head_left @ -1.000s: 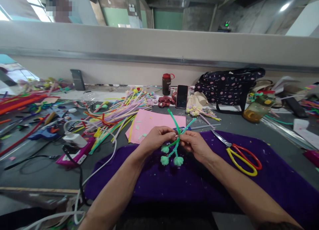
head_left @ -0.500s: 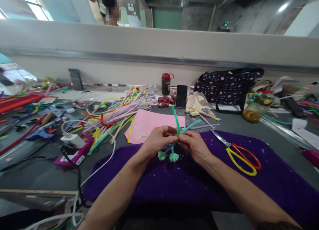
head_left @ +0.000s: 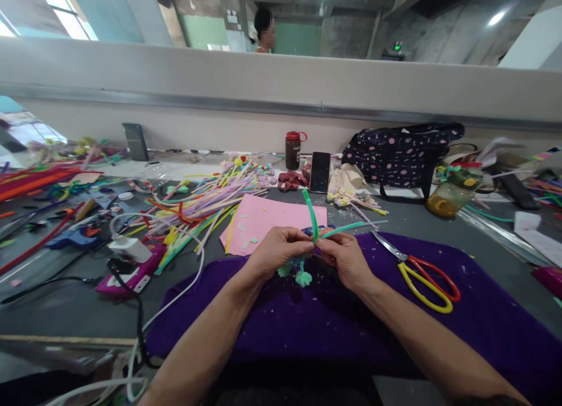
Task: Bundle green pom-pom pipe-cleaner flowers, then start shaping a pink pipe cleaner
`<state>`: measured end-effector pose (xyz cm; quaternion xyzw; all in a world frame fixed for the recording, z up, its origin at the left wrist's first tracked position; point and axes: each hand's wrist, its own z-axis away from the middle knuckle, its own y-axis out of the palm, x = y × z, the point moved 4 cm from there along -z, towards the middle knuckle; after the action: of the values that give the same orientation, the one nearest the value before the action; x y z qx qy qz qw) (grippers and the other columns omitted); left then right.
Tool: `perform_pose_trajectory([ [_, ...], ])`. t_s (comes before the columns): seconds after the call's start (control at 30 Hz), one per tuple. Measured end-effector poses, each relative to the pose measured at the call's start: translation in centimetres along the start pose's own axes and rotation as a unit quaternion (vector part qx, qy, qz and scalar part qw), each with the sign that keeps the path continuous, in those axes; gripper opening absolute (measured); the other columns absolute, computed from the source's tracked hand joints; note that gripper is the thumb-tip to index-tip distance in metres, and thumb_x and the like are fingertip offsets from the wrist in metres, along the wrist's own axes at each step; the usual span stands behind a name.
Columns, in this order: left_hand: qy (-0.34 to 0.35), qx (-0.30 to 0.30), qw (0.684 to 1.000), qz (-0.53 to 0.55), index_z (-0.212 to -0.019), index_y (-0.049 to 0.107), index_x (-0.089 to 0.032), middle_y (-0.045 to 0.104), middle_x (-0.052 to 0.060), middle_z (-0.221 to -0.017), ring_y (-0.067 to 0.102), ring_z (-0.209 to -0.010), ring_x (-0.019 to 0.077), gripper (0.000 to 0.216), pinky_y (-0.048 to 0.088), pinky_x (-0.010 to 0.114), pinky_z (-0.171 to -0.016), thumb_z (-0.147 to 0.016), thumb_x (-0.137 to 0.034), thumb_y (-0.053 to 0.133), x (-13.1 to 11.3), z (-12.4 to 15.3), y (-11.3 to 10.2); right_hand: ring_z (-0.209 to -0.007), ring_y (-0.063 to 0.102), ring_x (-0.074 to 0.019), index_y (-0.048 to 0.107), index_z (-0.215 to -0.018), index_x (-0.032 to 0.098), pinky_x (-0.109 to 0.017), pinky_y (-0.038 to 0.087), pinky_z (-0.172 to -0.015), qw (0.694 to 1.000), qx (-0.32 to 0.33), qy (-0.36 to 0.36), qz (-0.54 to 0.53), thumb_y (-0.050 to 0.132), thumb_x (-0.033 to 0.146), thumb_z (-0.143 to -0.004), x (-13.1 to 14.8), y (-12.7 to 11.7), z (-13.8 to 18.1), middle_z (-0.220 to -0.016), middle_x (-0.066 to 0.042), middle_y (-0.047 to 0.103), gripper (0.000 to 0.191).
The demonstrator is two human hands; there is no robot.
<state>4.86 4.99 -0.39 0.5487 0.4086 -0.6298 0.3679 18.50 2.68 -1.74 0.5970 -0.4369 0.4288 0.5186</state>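
Sprig [head_left: 314, 221] of fuzzy green stems sits in front of the person, over the purple cloth [head_left: 307, 333], between both hands. The left hand [head_left: 278, 251] pinches it where the stems meet, thumb against forefinger; the right hand [head_left: 349, 259] nips it just beside, its other fingers curled in. One stem stands up, leaning a little left, as it did half a second ago, but the other stem [head_left: 346, 228] has dropped from a steep slant to nearly flat, pointing right. Below the hands I see two puffy green flowers [head_left: 303, 278], one partly hidden behind the left hand, where a second ago three showed. The scissors [head_left: 405, 257] lie unmoved on the cloth, right of the hands. Beyond the partition [head_left: 175, 72], a passer-by [head_left: 263, 22] has gone from far left to near the middle
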Motion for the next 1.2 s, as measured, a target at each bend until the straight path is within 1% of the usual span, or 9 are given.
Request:
perform_pose_trajectory([
  [0.2,0.024,0.019,1.000,0.005,-0.064,0.063,-0.012,0.062,0.002,-0.061,0.051,-0.057,0.0111,0.018,0.039,0.024,-0.058,-0.064,-0.030,0.063,-0.1,0.0,0.5,-0.038,0.027,-0.0045,0.057,-0.065,0.015,-0.020,0.016,-0.038,0.999,-0.015,0.035,-0.029,0.065,0.029,-0.065,-0.8,-0.2,-0.1,-0.044,0.007,0.039,0.016],
  [0.4,0.041,-0.013,0.998,-0.043,-0.067,0.064,-0.013,0.063,0.003,-0.066,0.053,-0.062,0.0134,0.021,0.040,0.024,-0.061,-0.062,-0.033,0.065,0.0,-0.2,0.3,-0.038,0.028,-0.0041,0.059,-0.068,0.015,-0.020,0.018,-0.038,0.998,-0.033,0.037,-0.031,0.068,0.028,-0.060,-0.7,-0.4,-0.2,-0.045,0.007,0.042,0.018],
  [0.53,0.046,0.010,0.999,0.010,-0.064,0.063,-0.013,0.062,0.002,-0.062,0.053,-0.061,0.0127,0.019,0.040,0.024,-0.062,-0.064,-0.032,0.064,-0.2,0.0,0.5,-0.038,0.027,-0.0039,0.061,-0.070,0.015,-0.020,0.017,-0.038,0.998,0.012,0.053,-0.035,0.068,0.029,-0.060,-0.7,-0.5,-0.5,-0.046,0.006,0.044,0.019],
  [0.67,-0.004,0.077,0.991,0.113,-0.061,0.062,-0.012,0.062,0.003,-0.059,0.052,-0.054,0.0105,0.020,0.038,0.023,-0.057,-0.063,-0.031,0.066,0.3,0.3,1.1,-0.037,0.027,-0.0039,0.060,-0.068,0.015,-0.020,0.016,-0.038,0.996,0.063,0.059,-0.034,0.067,0.029,-0.060,-0.6,-0.5,-0.6,-0.046,0.006,0.043,0.017],
  [0.77,-0.071,0.123,0.971,0.193,-0.063,0.062,-0.011,0.063,0.005,-0.056,0.053,-0.049,0.0109,0.020,0.037,0.023,-0.053,-0.059,-0.029,0.069,0.9,0.4,1.7,-0.037,0.029,-0.0041,0.060,-0.067,0.015,-0.020,0.018,-0.038,0.993,0.097,0.056,-0.045,0.067,0.027,-0.061,-0.4,-0.4,-0.4,-0.048,0.005,0.046,0.015],
  [0.83,-0.090,0.140,0.961,0.221,-0.062,0.061,-0.011,0.062,0.005,-0.054,0.054,-0.048,0.0113,0.020,0.038,0.024,-0.054,-0.058,-0.028,0.070,1.1,0.4,1.9,-0.038,0.032,-0.0045,0.059,-0.068,0.015,-0.020,0.019,-0.039,0.991,0.105,0.062,-0.054,0.067,0.027,-0.061,-0.4,-0.3,-0.3,-0.049,0.004,0.048,0.015],
  [0.97,-0.083,0.143,0.960,0.225,-0.060,0.061,-0.011,0.062,0.004,-0.053,0.054,-0.049,0.0106,0.017,0.039,0.023,-0.056,-0.059,-0.026,0.070,1.0,0.3,1.9,-0.039,0.034,-0.0046,0.059,-0.072,0.016,-0.019,0.021,-0.039,0.989,0.094,0.091,-0.068,0.067,0.023,-0.061,-0.6,-0.3,-0.1,-0.051,0.004,0.051,0.015],
  [1.07,-0.074,0.132,0.965,0.214,-0.061,0.062,-0.011,0.063,0.004,-0.055,0.054,-0.049,0.0102,0.016,0.038,0.022,-0.054,-0.060,-0.025,0.069,0.8,0.4,1.7,-0.037,0.032,-0.0039,0.059,-0.070,0.016,-0.019,0.020,-0.039,0.986,0.097,0.094,-0.095,0.065,0.019,-0.062,-0.7,-0.3,-0.2,-0.048,0.005,0.049,0.011],
  [1.2,-0.084,0.136,0.964,0.214,-0.064,0.063,-0.010,0.063,0.004,-0.055,0.055,-0.049,0.0109,0.016,0.038,0.022,-0.053,-0.057,-0.023,0.070,0.9,0.4,1.7,-0.037,0.032,-0.0037,0.058,-0.068,0.015,-0.019,0.018,-0.039,0.980,0.136,0.091,-0.113,0.064,0.018,-0.063,-0.9,-0.3,-0.2,-0.049,0.004,0.050,0.008],
])
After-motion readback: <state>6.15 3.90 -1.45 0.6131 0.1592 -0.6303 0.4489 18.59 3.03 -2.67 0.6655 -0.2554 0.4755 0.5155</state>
